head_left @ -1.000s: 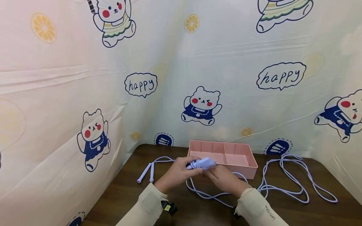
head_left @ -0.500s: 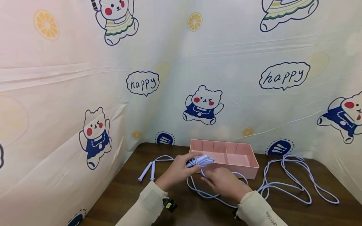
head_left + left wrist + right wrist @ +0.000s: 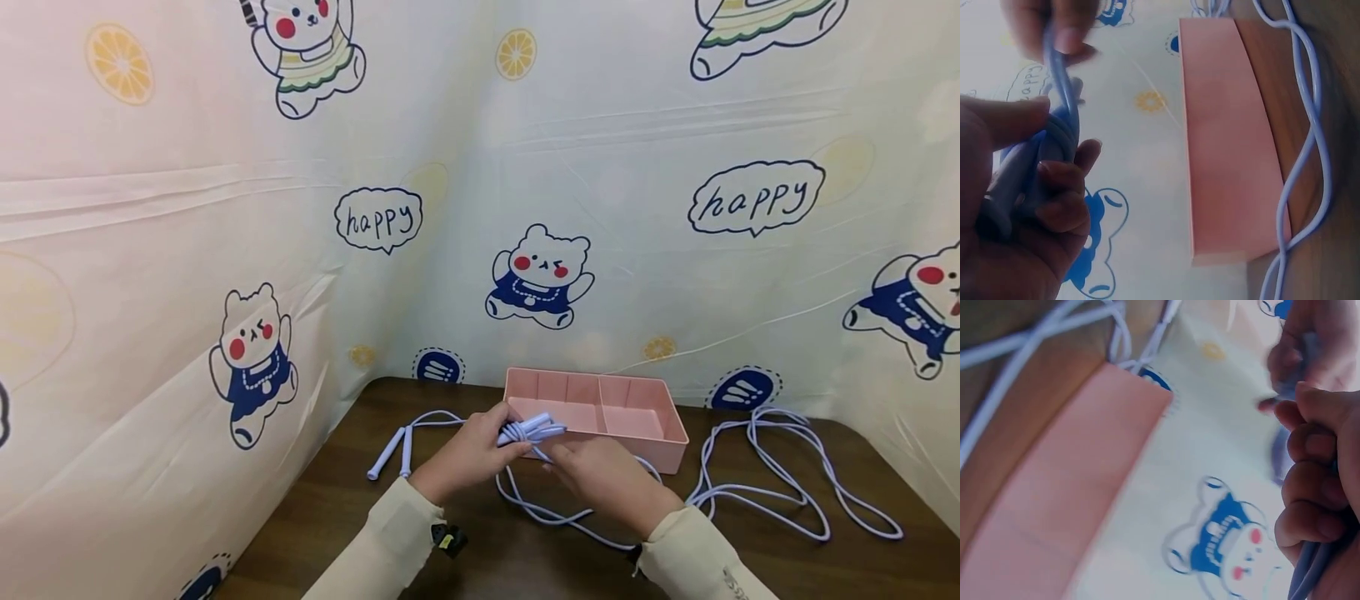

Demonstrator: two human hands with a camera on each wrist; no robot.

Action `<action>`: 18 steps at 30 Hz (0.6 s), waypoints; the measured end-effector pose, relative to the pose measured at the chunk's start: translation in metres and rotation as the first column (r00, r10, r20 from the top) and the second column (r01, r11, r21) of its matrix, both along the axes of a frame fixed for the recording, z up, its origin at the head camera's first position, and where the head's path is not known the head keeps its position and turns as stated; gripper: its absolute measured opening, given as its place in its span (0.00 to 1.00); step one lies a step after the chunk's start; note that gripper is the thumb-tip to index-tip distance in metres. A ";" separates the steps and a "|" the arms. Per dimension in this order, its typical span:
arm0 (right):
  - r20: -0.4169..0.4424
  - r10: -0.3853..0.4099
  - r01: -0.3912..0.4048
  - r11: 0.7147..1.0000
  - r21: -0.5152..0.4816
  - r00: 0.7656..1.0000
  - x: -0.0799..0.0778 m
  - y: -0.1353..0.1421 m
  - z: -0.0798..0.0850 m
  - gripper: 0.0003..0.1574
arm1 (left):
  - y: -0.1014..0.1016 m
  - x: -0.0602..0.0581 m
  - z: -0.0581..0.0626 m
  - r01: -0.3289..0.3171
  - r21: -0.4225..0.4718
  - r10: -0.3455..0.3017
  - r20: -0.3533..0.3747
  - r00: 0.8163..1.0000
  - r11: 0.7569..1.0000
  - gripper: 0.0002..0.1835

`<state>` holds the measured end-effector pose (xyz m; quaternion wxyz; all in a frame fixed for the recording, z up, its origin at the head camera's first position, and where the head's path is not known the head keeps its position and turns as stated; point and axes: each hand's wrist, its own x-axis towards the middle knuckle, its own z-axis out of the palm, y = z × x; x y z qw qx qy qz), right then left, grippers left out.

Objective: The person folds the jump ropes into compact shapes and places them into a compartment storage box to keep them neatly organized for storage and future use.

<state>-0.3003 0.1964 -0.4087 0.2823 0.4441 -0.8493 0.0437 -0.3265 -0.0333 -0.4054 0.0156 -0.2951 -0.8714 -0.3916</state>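
Observation:
A light-purple jump rope (image 3: 534, 428) is bundled up in front of the pink box, its cord wound round its handles. My left hand (image 3: 474, 450) grips this bundle, thumb pressing on the wound cord in the left wrist view. My right hand (image 3: 606, 482) holds a length of the same cord (image 3: 1063, 81) drawn out from the bundle. In the right wrist view, doubled cord (image 3: 1310, 565) leaves the bottom of the curled right fingers (image 3: 1313, 481). The palm side of the right hand is hidden in the head view.
Behind the hands stands a pink divided box (image 3: 651, 452) on the dark wooden table (image 3: 330, 517). Two light-purple handles (image 3: 387, 454) lie at the left. Loose cord (image 3: 543, 518) runs below the hands, and more looped cord (image 3: 798, 492) spreads over the right side. A printed curtain (image 3: 420, 292) hangs behind.
My right hand came away from the bundle, drawing a strand of cord with it, and has shifted slightly right. The left hand keeps its hold in nearly the same place.

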 end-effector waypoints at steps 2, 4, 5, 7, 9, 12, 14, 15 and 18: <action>-0.056 0.006 -0.005 1.000 0.024 0.998 0.002 0.003 0.008 0.11 | 0.001 -0.001 0.001 0.025 -0.041 -0.026 -0.009 1.000 0.999 0.14; -0.101 0.023 -0.018 0.998 0.054 0.995 0.004 0.005 0.014 0.11 | 0.002 -0.001 0.003 0.056 -0.080 -0.058 -0.020 0.998 0.995 0.14; -0.118 0.033 -0.025 0.997 0.070 0.992 0.004 0.005 0.017 0.11 | 0.003 -0.001 0.004 0.073 -0.099 -0.076 -0.024 0.997 0.992 0.13; -0.144 0.052 -0.037 0.994 0.104 0.988 0.005 0.006 0.022 0.10 | 0.005 -0.001 0.006 0.110 -0.136 -0.115 -0.031 0.993 0.985 0.12; -0.160 0.075 -0.054 0.990 0.131 0.984 0.005 0.006 0.025 0.10 | 0.006 0.000 0.008 0.139 -0.165 -0.145 -0.027 0.989 0.976 0.12; -0.187 0.112 -0.084 0.985 0.150 0.976 0.004 0.006 0.029 0.11 | 0.008 0.001 0.008 0.176 -0.197 -0.185 -0.029 0.982 0.965 0.13; -0.206 0.136 -0.108 0.983 0.146 0.969 0.003 0.007 0.032 0.11 | 0.008 0.001 0.007 0.195 -0.206 -0.207 -0.036 0.978 0.959 0.15; -0.211 0.147 -0.120 0.983 0.139 0.966 0.003 0.007 0.034 0.11 | 0.008 0.001 0.007 0.207 -0.206 -0.220 -0.044 0.974 0.956 0.15; -0.203 0.164 -0.144 0.984 0.108 0.965 0.002 0.009 0.038 0.14 | 0.009 0.002 0.005 0.242 -0.190 -0.260 -0.074 0.963 0.951 0.15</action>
